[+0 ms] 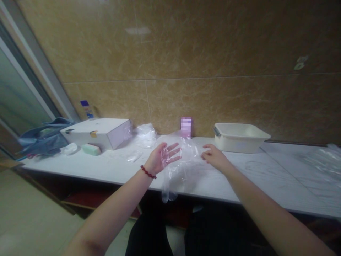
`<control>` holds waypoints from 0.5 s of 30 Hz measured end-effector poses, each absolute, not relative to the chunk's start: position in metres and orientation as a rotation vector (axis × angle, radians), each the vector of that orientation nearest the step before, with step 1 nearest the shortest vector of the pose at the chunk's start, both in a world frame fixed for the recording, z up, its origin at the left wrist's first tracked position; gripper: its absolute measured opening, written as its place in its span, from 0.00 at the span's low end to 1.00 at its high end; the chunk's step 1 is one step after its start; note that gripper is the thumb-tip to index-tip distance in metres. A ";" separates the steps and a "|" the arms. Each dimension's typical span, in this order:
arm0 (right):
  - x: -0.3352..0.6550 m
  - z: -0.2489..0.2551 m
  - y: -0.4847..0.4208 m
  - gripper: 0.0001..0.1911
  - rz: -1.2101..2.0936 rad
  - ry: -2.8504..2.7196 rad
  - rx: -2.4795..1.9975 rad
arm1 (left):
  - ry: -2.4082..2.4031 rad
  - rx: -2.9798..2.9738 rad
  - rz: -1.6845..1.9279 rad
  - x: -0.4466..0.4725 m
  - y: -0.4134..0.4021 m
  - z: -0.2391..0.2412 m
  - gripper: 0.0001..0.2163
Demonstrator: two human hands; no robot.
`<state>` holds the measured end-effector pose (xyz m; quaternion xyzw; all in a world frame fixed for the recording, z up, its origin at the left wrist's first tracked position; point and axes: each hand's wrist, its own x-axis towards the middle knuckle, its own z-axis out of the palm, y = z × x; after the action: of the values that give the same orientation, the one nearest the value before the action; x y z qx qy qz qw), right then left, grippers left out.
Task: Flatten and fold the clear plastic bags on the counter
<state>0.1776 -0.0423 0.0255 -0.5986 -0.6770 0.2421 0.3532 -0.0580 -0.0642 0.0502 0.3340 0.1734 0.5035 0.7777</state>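
Observation:
A thin, clear plastic glove (pixel 183 174) hangs in front of me above the table's front part. Finger-like ends of it droop past the edge. My left hand (pixel 166 154) is open, palm showing and fingers spread, with the film against or just over its fingers; whether the hand is inside it I cannot make out. At the other side of the film, my right hand (pixel 213 156) has its fingertips pinched on the plastic's edge. A red bead bracelet (pixel 148 172) circles my left wrist.
A white box (pixel 99 131) stands left on the white table (pixel 117 170), near a green-and-white sponge (pixel 91 149), crumpled plastic (pixel 145 135) and a small clear packet (pixel 134 155). A purple pack (pixel 186 126) and a cream tub (pixel 241 138) stand by the wall. Clear plastic (pixel 325 163) lies far right.

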 end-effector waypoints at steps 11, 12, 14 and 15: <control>0.167 0.107 -0.035 0.22 1.186 -1.845 -1.411 | 0.496 0.876 0.761 -0.059 -0.035 0.077 0.07; 0.164 0.109 -0.029 0.17 1.243 -1.813 -1.414 | 0.541 0.922 0.747 -0.059 -0.029 0.078 0.08; 0.161 0.105 -0.012 0.09 1.320 -1.708 -1.417 | 0.684 1.043 0.743 -0.060 -0.012 0.075 0.08; 0.160 0.101 -0.002 0.05 1.349 -1.656 -1.414 | 0.784 1.114 0.746 -0.061 -0.002 0.073 0.08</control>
<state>0.1601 -0.0023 0.1009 -0.5289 -0.6194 0.5048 0.2860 -0.0606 -0.0024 0.0728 0.5028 0.3537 0.3366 0.7133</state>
